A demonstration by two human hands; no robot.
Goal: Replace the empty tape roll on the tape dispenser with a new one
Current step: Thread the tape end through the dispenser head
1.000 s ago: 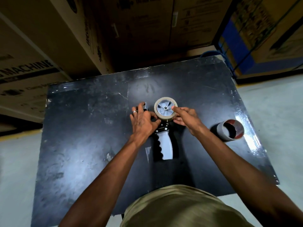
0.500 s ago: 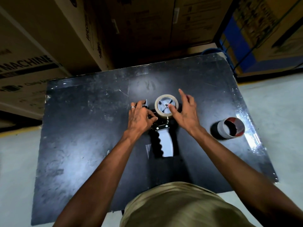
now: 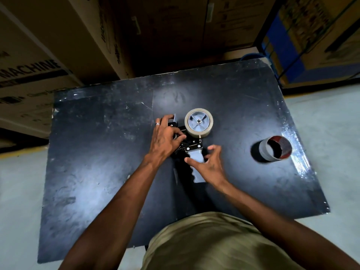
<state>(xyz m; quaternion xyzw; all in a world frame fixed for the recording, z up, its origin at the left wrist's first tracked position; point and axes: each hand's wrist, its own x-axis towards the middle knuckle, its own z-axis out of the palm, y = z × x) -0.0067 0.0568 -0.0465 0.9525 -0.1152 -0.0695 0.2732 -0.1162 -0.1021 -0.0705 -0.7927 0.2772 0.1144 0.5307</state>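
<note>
While we stand over the scuffed black tabletop | our left hand clamps the black-and-grey handheld tape dispenser, beige tape roll mounted | right hand spread wide over its grey handle | empty grey cardboard core well right.

Tape dispenser lying mid-table, roll at its far end (handle nearest); empty core well right.
</note>
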